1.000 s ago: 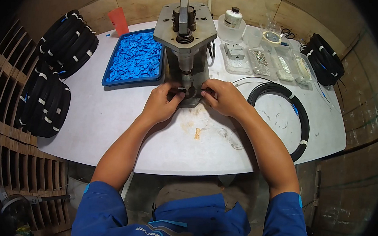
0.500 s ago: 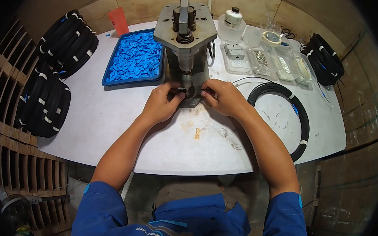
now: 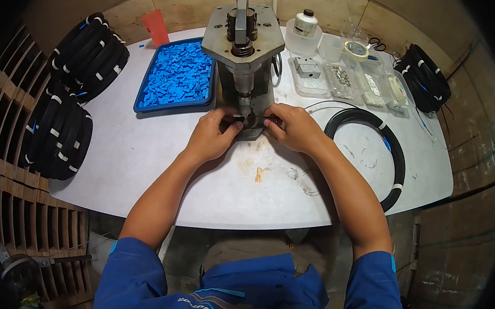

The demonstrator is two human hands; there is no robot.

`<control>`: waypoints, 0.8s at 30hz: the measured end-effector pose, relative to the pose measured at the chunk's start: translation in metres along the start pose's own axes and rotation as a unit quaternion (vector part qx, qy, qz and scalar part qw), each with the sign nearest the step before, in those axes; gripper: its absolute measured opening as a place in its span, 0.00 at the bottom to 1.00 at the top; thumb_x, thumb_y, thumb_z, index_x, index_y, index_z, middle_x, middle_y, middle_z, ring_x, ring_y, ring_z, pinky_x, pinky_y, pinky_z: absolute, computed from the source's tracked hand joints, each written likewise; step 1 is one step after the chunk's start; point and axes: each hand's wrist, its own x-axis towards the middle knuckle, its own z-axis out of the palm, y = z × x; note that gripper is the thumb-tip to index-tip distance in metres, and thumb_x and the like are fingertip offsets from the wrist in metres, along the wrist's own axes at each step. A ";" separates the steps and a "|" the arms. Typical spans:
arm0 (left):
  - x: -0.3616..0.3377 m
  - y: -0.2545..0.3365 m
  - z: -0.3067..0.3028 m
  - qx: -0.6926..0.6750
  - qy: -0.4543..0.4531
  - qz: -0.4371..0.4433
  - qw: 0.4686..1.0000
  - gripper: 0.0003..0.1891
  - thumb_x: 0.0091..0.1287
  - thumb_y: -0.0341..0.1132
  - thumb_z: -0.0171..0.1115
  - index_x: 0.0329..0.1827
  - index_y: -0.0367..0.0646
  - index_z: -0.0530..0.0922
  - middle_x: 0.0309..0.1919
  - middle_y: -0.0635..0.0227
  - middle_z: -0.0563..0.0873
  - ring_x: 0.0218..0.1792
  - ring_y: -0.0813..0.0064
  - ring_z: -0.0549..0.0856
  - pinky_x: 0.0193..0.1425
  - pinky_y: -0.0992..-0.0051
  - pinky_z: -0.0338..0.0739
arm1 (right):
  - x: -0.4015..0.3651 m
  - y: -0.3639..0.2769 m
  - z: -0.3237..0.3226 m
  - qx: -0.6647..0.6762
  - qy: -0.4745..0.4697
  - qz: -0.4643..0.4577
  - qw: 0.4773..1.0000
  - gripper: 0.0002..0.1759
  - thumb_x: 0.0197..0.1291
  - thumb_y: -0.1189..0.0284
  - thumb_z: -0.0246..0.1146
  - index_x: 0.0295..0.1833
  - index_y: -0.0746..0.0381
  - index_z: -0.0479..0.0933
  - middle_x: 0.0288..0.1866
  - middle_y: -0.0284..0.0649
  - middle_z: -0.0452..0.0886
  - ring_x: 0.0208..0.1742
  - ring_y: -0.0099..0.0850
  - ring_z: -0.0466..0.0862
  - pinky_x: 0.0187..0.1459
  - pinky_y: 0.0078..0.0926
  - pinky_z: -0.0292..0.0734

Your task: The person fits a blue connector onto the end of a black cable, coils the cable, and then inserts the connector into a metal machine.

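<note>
At the base of a metal hand press (image 3: 242, 59), both my hands meet from either side, under its ram. My left hand (image 3: 215, 130) pinches a small dark piece at the left of the ram; its shape is too small to tell. My right hand (image 3: 290, 125) is closed at the right of the ram, on what looks like the end of a black cable. A coil of black cable (image 3: 397, 159) with white ties and a blue piece lies to the right, its thin end leading toward my right hand.
A blue tray (image 3: 142, 102) of small blue pieces stands left of the press. Behind right are clear trays (image 3: 311, 90), a white bottle (image 3: 305, 24) and scissors (image 3: 377, 44). Black coils hang at left (image 3: 59, 135) and one bundle lies at right (image 3: 425, 81).
</note>
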 end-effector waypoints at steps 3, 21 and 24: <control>0.000 -0.001 0.000 0.004 -0.001 0.002 1.000 0.19 0.69 0.38 0.70 0.56 0.33 0.83 0.46 0.49 0.89 0.47 0.55 0.91 0.54 0.64 0.84 | 0.000 0.000 0.000 -0.002 0.000 -0.001 1.000 0.09 0.65 0.72 0.69 0.47 0.64 0.81 0.37 0.48 0.86 0.37 0.45 0.88 0.41 0.38 0.83; 0.000 0.003 -0.001 0.007 -0.001 -0.003 1.000 0.19 0.69 0.38 0.70 0.57 0.33 0.83 0.46 0.49 0.90 0.48 0.55 0.90 0.54 0.64 0.84 | 0.000 0.000 0.000 -0.001 0.002 0.002 1.000 0.08 0.66 0.72 0.69 0.46 0.64 0.81 0.36 0.47 0.86 0.36 0.44 0.88 0.40 0.37 0.82; 0.000 0.001 0.000 0.006 0.000 0.000 1.000 0.19 0.69 0.38 0.70 0.57 0.33 0.83 0.46 0.49 0.90 0.48 0.55 0.91 0.54 0.64 0.84 | 0.000 0.000 0.000 -0.004 -0.001 0.009 1.000 0.08 0.66 0.72 0.69 0.47 0.63 0.80 0.36 0.47 0.86 0.36 0.44 0.87 0.39 0.37 0.81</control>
